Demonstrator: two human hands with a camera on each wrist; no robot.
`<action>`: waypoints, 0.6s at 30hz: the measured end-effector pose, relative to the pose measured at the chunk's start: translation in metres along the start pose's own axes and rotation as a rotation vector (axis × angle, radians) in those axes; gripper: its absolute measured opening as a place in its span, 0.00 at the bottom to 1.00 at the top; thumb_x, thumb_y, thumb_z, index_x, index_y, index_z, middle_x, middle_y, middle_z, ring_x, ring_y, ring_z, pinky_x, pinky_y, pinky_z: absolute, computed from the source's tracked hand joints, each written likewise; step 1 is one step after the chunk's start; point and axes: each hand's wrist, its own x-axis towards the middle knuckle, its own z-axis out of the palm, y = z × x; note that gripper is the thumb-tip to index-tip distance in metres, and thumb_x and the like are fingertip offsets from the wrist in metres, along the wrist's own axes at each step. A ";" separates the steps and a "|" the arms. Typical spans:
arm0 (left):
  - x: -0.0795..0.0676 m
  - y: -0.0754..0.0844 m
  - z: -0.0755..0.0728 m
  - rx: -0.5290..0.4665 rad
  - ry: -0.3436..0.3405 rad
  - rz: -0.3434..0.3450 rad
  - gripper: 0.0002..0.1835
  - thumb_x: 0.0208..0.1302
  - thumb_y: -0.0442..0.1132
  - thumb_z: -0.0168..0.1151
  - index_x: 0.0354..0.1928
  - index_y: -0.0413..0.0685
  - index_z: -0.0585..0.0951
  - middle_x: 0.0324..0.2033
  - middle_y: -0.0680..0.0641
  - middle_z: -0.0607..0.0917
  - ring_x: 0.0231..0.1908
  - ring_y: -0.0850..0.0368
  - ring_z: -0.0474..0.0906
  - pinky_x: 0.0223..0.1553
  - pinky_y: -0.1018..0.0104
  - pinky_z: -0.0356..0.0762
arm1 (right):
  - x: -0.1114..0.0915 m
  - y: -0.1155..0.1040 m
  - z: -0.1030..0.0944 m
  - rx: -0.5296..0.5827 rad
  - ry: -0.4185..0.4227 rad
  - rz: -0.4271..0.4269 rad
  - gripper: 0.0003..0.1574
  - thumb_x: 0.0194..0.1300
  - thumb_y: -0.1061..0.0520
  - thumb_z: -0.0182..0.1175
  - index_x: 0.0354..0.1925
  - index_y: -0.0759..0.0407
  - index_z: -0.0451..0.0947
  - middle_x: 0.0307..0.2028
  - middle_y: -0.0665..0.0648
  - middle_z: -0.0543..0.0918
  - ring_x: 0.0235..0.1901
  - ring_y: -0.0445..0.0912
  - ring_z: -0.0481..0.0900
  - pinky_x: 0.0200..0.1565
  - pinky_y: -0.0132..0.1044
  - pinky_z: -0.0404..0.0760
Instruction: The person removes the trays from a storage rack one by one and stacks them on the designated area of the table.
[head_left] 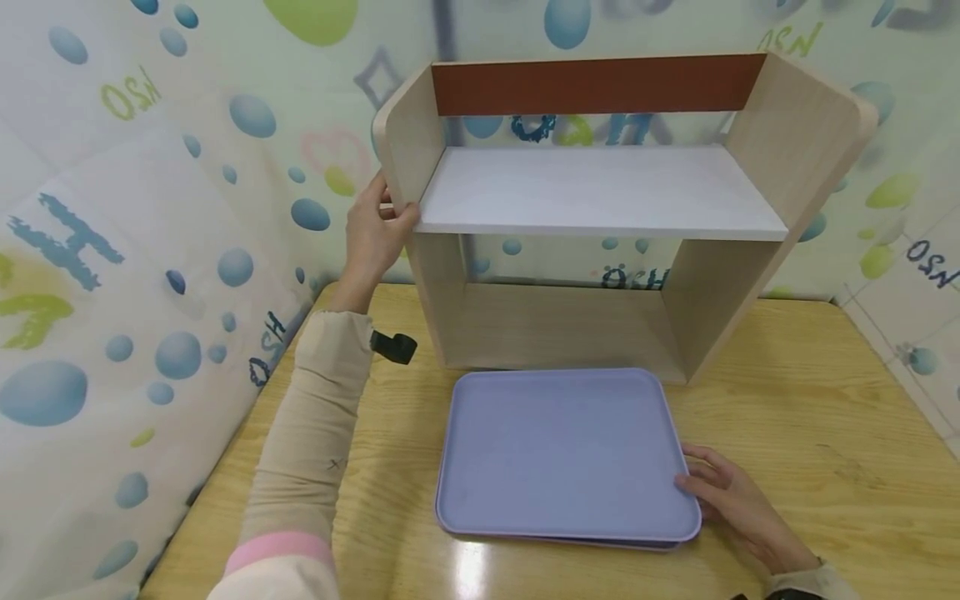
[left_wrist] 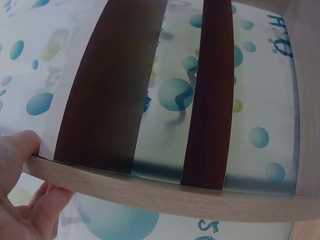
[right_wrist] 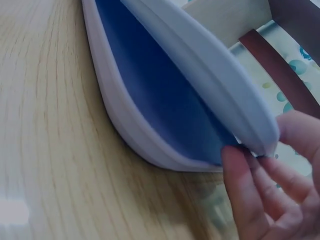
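A small wooden shelf unit (head_left: 555,325) with a white middle board (head_left: 600,190) stands on the table. My left hand (head_left: 372,237) grips the front edge of its left side panel (head_left: 411,142), thumb on one side and fingers on the other, as the left wrist view shows. In front of the unit lie two stacked lavender trays. With my right hand (head_left: 738,508) I pinch the right edge of the upper tray (head_left: 562,454). In the right wrist view that edge is raised, and a gap opens above the lower tray (right_wrist: 122,127).
The light wooden table (head_left: 817,417) extends to both sides of the trays. Behind it and along the left and right hangs a patterned cloth (head_left: 180,250) with blue and green spots. Reddish-brown back strips (head_left: 600,86) cross the rear of the unit.
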 end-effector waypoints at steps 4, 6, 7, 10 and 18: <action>0.000 0.000 0.000 -0.003 -0.004 0.003 0.27 0.58 0.42 0.52 0.62 0.61 0.63 0.49 0.46 0.73 0.44 0.50 0.75 0.44 0.59 0.75 | 0.000 -0.002 0.001 -0.086 0.051 0.024 0.23 0.59 0.64 0.54 0.45 0.37 0.70 0.37 0.44 0.80 0.32 0.45 0.80 0.32 0.40 0.80; 0.000 0.000 0.000 -0.005 -0.004 0.008 0.27 0.58 0.42 0.52 0.62 0.61 0.63 0.49 0.45 0.73 0.44 0.50 0.75 0.43 0.59 0.75 | 0.000 -0.003 0.002 -0.121 0.079 0.046 0.21 0.58 0.64 0.55 0.48 0.43 0.70 0.37 0.46 0.80 0.32 0.44 0.80 0.32 0.40 0.80; 0.000 0.000 0.000 -0.007 -0.003 0.010 0.27 0.58 0.42 0.52 0.62 0.61 0.63 0.49 0.45 0.73 0.44 0.50 0.75 0.43 0.59 0.75 | 0.000 -0.003 0.002 -0.137 0.085 0.059 0.22 0.58 0.63 0.55 0.52 0.50 0.69 0.38 0.48 0.79 0.32 0.45 0.80 0.32 0.40 0.80; 0.000 0.000 0.000 -0.008 -0.004 0.008 0.28 0.58 0.42 0.52 0.62 0.61 0.63 0.49 0.46 0.73 0.44 0.51 0.75 0.43 0.60 0.75 | 0.000 -0.006 0.003 -0.185 0.095 0.113 0.33 0.58 0.61 0.56 0.60 0.69 0.59 0.41 0.57 0.78 0.33 0.45 0.80 0.34 0.41 0.79; 0.000 -0.001 -0.001 -0.015 -0.006 0.007 0.28 0.58 0.42 0.52 0.62 0.62 0.63 0.49 0.45 0.73 0.44 0.50 0.76 0.44 0.59 0.75 | -0.001 -0.008 0.007 -0.239 0.077 0.147 0.42 0.58 0.59 0.57 0.60 0.79 0.49 0.46 0.72 0.73 0.35 0.46 0.80 0.36 0.42 0.79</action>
